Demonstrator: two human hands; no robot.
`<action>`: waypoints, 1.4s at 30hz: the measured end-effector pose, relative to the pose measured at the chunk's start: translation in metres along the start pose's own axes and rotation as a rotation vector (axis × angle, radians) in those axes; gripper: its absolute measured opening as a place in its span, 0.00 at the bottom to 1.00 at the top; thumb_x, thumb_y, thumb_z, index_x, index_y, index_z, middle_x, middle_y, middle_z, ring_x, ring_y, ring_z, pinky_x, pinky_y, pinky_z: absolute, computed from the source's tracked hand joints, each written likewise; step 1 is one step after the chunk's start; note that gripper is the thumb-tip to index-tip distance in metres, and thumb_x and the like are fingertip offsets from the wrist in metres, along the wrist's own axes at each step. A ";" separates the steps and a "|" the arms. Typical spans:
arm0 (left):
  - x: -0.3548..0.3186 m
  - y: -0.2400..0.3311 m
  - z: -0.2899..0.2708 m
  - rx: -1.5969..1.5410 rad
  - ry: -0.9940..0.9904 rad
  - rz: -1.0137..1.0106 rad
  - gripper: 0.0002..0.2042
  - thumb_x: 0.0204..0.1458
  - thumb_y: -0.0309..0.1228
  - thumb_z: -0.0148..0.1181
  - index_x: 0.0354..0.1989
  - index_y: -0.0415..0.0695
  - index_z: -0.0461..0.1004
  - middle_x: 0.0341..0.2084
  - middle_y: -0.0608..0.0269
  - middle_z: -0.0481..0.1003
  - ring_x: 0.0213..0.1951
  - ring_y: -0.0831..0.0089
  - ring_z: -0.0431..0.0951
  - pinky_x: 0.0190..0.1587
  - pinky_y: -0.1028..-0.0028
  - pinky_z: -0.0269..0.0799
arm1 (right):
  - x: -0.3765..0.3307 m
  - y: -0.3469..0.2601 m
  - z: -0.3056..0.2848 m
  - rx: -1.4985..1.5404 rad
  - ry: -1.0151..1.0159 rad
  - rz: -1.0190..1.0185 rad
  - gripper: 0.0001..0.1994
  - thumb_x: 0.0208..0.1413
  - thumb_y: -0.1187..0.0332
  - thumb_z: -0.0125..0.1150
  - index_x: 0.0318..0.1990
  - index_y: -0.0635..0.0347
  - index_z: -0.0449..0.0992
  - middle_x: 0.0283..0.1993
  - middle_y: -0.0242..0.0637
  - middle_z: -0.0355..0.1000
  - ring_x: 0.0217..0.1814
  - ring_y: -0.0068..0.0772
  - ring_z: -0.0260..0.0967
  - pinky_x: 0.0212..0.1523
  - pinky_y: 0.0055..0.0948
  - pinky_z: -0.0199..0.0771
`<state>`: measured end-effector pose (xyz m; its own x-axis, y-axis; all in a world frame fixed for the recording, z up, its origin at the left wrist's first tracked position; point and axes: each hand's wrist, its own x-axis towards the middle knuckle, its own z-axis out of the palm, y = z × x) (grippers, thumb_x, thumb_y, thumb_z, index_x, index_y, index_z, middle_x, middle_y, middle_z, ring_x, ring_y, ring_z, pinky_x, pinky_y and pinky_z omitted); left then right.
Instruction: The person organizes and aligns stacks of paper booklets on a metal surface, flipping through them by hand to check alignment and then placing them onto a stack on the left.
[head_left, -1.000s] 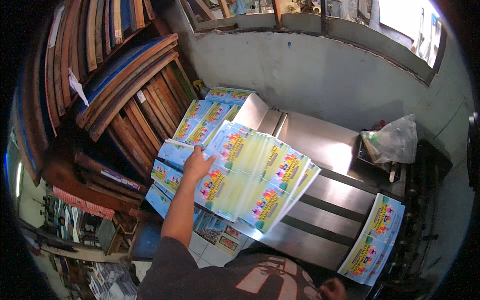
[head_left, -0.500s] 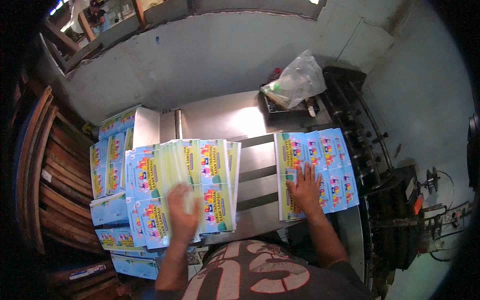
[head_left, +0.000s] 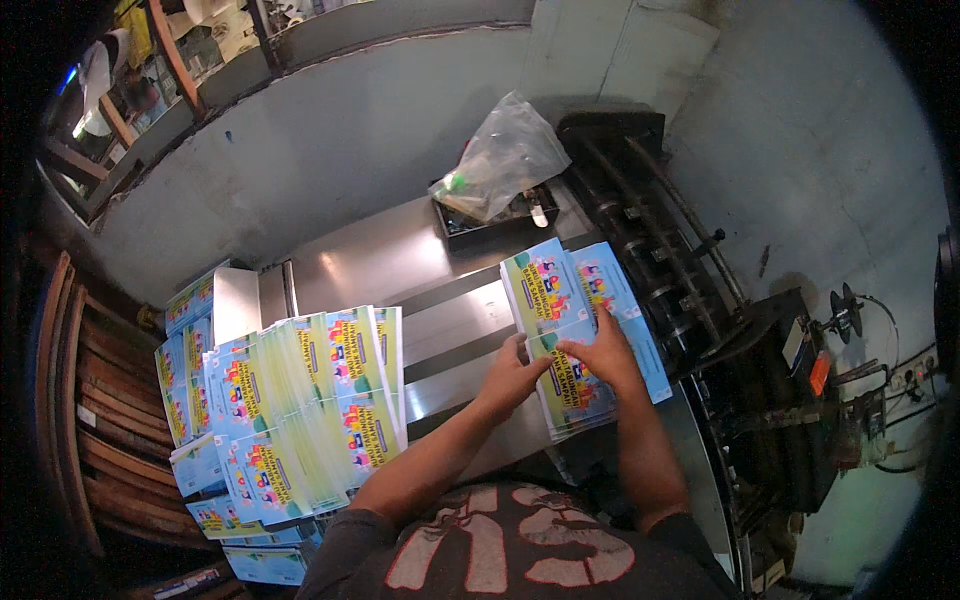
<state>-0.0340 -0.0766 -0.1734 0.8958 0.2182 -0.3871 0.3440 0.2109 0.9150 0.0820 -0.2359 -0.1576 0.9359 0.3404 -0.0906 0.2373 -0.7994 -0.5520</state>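
Head view: both hands now sit together on the small stack of printed sheets at about 2 o'clock from the person's chest, on the steel table. Half a second earlier the left hand still lay flat on the fanned pile at 9 o'clock, while only the right hand touched the small stack. The left hand has since crossed over and left the fanned pile alone.

The left hand's fingers curl against the stack's left edge, near its lower corner. The right hand lies on top with fingers spread and bent, pressing down on the uppermost sheet. Neither hand is closed around the stack; whether a single sheet is pinched between fingertips cannot be told.

Judged from this, the work has shifted from the fanned pile to squaring or leafing through the small stack.

At 12 o'clock from the stack a clear plastic bag rests on a dark tray. The black machine stands just to the stack's right, at 3 o'clock. More bundles of sheets lie at the far left.
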 end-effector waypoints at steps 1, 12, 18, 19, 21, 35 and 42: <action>0.006 -0.001 0.008 -0.056 0.009 -0.015 0.36 0.55 0.32 0.63 0.66 0.33 0.50 0.56 0.38 0.67 0.55 0.58 0.72 0.49 0.64 0.74 | 0.002 0.003 -0.003 0.102 -0.051 -0.038 0.53 0.38 0.48 0.76 0.68 0.68 0.53 0.68 0.57 0.56 0.71 0.61 0.51 0.68 0.51 0.55; 0.049 -0.021 0.061 -0.106 0.078 0.034 0.37 0.54 0.31 0.64 0.67 0.36 0.49 0.56 0.47 0.67 0.57 0.62 0.69 0.57 0.65 0.69 | 0.061 0.053 -0.059 0.467 -0.370 0.059 0.49 0.38 0.57 0.79 0.65 0.70 0.56 0.63 0.52 0.65 0.64 0.44 0.65 0.64 0.39 0.63; 0.037 0.019 0.075 -0.323 0.151 -0.178 0.34 0.53 0.30 0.61 0.66 0.41 0.50 0.56 0.53 0.66 0.57 0.61 0.69 0.55 0.56 0.70 | 0.065 0.046 -0.072 0.578 -0.407 0.185 0.40 0.37 0.63 0.80 0.59 0.69 0.66 0.53 0.47 0.74 0.53 0.40 0.74 0.57 0.37 0.71; 0.037 0.016 0.076 -0.352 0.146 -0.196 0.34 0.54 0.30 0.61 0.66 0.42 0.50 0.56 0.53 0.66 0.57 0.61 0.70 0.54 0.56 0.70 | 0.067 0.048 -0.071 0.623 -0.461 0.196 0.40 0.37 0.64 0.80 0.59 0.69 0.67 0.53 0.47 0.74 0.53 0.40 0.74 0.56 0.37 0.72; 0.040 0.018 0.077 -0.426 0.135 -0.203 0.33 0.54 0.31 0.60 0.66 0.44 0.51 0.56 0.55 0.66 0.57 0.61 0.70 0.54 0.55 0.71 | 0.075 0.061 -0.064 0.688 -0.572 0.226 0.42 0.37 0.62 0.79 0.60 0.69 0.64 0.52 0.49 0.74 0.52 0.41 0.74 0.54 0.37 0.73; -0.037 0.003 -0.071 -0.190 0.466 0.360 0.49 0.48 0.26 0.69 0.72 0.43 0.36 0.68 0.45 0.52 0.67 0.55 0.57 0.63 0.57 0.61 | 0.010 -0.104 -0.104 -0.243 -0.313 -0.577 0.42 0.43 0.65 0.70 0.67 0.53 0.56 0.51 0.48 0.73 0.51 0.54 0.73 0.50 0.46 0.73; -0.072 0.005 -0.151 0.164 0.107 0.189 0.54 0.38 0.24 0.76 0.73 0.44 0.42 0.71 0.50 0.51 0.71 0.64 0.50 0.70 0.66 0.49 | -0.001 -0.119 -0.026 -0.606 -0.456 -0.800 0.50 0.38 0.66 0.74 0.70 0.58 0.51 0.63 0.47 0.62 0.66 0.46 0.58 0.67 0.44 0.53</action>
<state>-0.1392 0.0525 -0.1585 0.9168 0.3400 -0.2095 0.2221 0.0020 0.9750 0.0599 -0.1534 -0.0703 0.3013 0.9189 -0.2546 0.9369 -0.3349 -0.1004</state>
